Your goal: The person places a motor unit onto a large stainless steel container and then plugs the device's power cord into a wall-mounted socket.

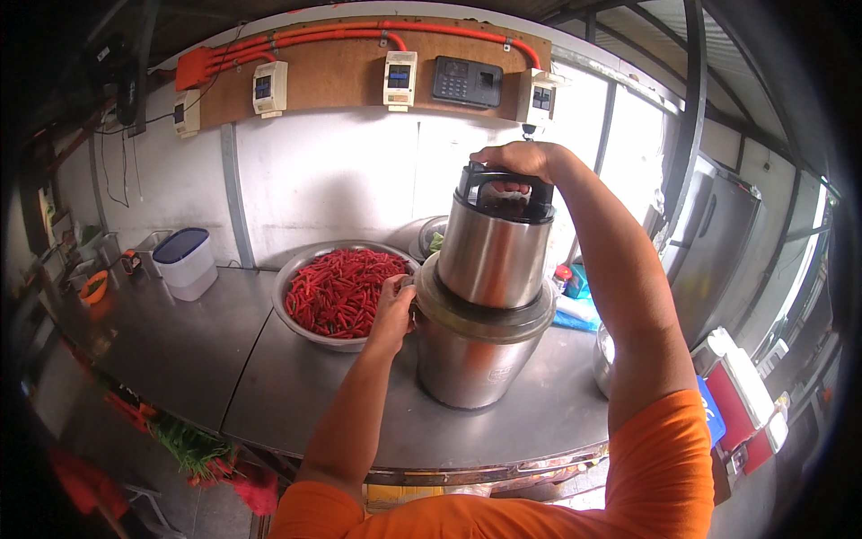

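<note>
One steel food chopper stands at frame center, the right hand clamped on its black top handle, the left hand curled at the bowl's side, its hold unclear. Likely heavy and slick-walled, the chopper is best held by that handle.

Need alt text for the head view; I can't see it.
A person's right grip holds the black top handle of a stainless-steel food chopper, while the left grip holds its left side. Left of it, a metal basin heaped with red chilies stands on the steel table.
</note>
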